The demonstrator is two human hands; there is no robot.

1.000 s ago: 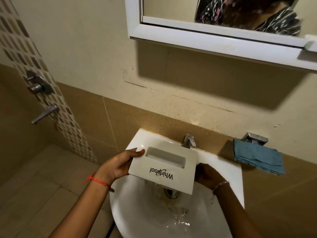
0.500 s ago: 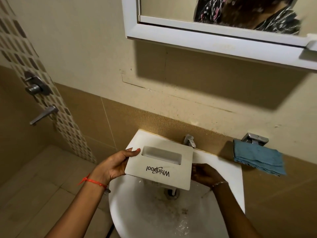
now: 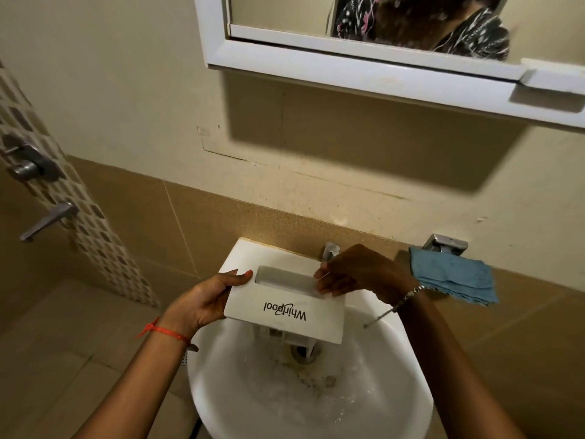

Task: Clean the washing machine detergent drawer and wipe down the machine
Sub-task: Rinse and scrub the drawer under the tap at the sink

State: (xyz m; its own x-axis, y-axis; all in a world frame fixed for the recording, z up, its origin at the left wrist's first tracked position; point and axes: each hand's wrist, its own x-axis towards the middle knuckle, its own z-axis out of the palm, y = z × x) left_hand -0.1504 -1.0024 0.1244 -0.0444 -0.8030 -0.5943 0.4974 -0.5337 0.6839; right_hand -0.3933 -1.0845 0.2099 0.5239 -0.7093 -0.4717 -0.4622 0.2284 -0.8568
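The white front panel of the detergent drawer carries the brand name "Whirlpool" in dark lettering. From the head view the lettering reads upside down. No other text is legible.

The detergent drawer sits over the far part of the sink, the left hand gripping its left edge and the right hand holding its far right corner. The tap stands behind it, and a cloth hangs on the wall right of the sink.
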